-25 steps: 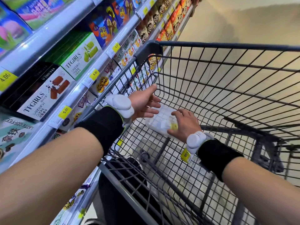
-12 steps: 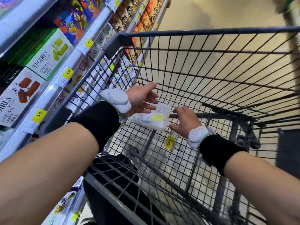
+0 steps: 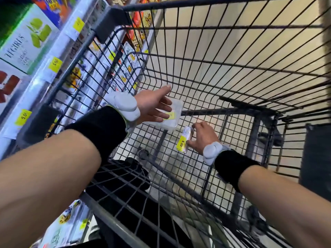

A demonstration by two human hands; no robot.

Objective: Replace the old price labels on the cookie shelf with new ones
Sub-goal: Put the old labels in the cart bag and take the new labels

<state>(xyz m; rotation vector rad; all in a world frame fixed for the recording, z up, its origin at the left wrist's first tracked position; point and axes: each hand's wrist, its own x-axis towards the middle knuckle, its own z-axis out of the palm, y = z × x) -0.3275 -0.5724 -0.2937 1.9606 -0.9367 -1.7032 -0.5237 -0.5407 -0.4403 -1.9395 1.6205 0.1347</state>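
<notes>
The right hand (image 3: 200, 136) has dropped away from the clear box (image 3: 172, 115) and now pinches a yellow price label (image 3: 184, 140) just below it, inside the cart (image 3: 232, 72). The left hand (image 3: 152, 106) holds the box, fingers curled over its top.

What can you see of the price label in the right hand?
The price label is a narrow strip, yellow at the near end and printed 5.00, pale and shiny like clear plastic toward the far end. It is tilted over the cart's wire floor, pinched along its edge by the right hand. Nothing else touches it.
</notes>
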